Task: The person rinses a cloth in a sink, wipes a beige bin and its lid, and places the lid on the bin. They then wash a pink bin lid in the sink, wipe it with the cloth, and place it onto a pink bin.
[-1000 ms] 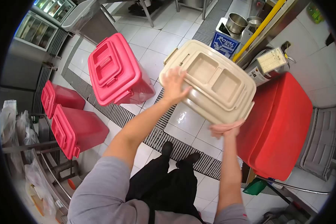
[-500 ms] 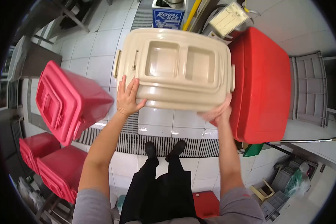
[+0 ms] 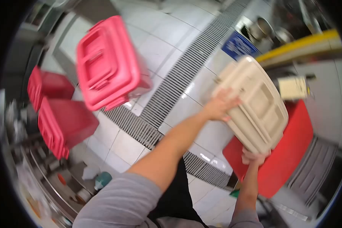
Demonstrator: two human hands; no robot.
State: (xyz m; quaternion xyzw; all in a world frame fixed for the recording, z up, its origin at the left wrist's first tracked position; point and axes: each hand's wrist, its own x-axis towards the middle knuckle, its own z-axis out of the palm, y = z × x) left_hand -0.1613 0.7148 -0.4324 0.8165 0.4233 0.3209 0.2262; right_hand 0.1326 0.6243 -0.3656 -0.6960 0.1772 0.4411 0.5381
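Note:
A beige lidded storage box (image 3: 260, 102) stands out at a slant on the right, its top marked by two recessed panels. My left hand (image 3: 221, 105) lies on the box's near left edge with its fingers spread. At the lower corner, my right hand (image 3: 254, 155) is wrapped round the rim, its fingertips partly hidden. In this view the box overlaps a large red container (image 3: 288, 152) at its right and below.
A pink lidded bin (image 3: 106, 64) stands at left, beside two more pink bins (image 3: 66, 119). A floor drain grate (image 3: 186, 68) crosses the white tiles. Behind the box are a blue container (image 3: 239, 45), pots and a yellow-edged ledge (image 3: 300, 45). Grey slatted panels (image 3: 311, 167) lie far right.
The view has swung left and tilted. The beige box now appears farther right and slanted, with both hands still on it. My left arm reaches across to the right.

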